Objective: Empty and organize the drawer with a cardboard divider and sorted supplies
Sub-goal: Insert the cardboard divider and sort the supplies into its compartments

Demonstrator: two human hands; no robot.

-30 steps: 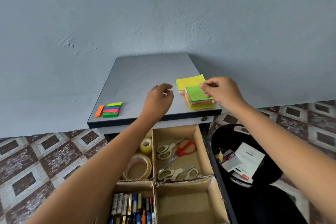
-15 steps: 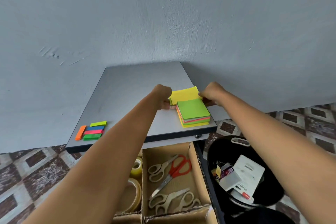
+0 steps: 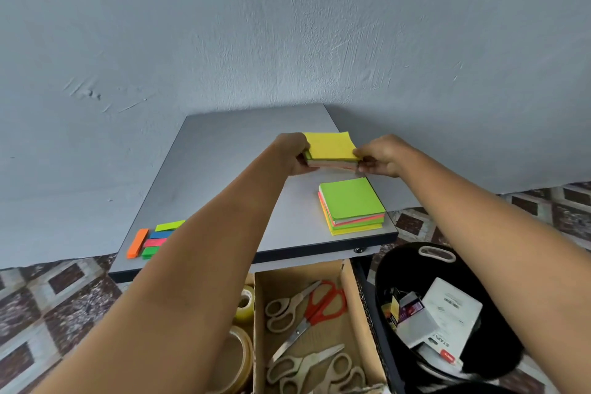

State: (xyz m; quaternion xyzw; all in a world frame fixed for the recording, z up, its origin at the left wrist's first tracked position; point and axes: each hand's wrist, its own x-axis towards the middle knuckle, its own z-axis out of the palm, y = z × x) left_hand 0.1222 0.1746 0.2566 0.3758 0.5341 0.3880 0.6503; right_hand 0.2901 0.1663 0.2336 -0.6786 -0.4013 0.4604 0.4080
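You can read only "STAPL", cut off, on the white box [image 3: 446, 313] in the black bin [image 3: 404, 269], near right.

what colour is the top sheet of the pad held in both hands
Yellow, seen best in the head view, on top of the pad.

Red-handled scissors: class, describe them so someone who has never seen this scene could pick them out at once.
Below the grey tabletop sits a cardboard divider. In its compartment right of the tape rolls lie several pairs. The red-handled scissors are the only bright pair; the beige scissors around them are pale.
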